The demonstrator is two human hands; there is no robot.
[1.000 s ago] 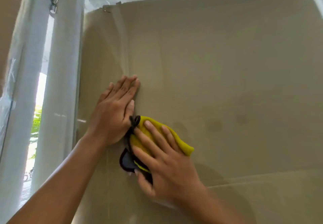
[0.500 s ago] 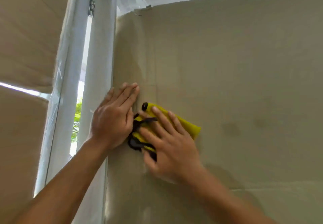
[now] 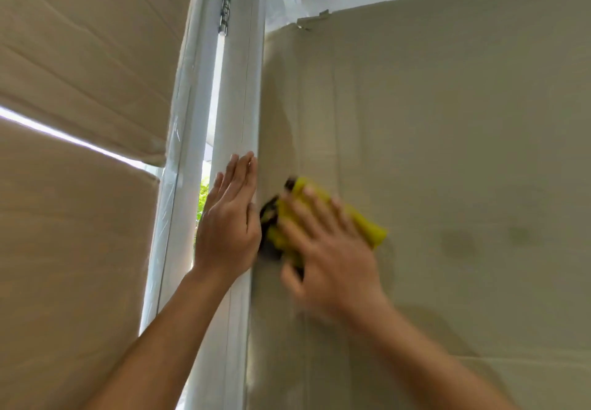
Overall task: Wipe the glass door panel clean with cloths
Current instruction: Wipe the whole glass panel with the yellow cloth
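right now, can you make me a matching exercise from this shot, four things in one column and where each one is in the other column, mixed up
Things
1. left hand
2. right hand
3. yellow cloth
4. hinge

Places
a. high up on the white frame, above both hands
b. under spread fingers, against the glass panel
c. flat on the white frame, fingers straight, left of the cloth
d. on top of the cloth, motion-blurred

Pairs: 1-c, 2-d, 3-b, 4-a
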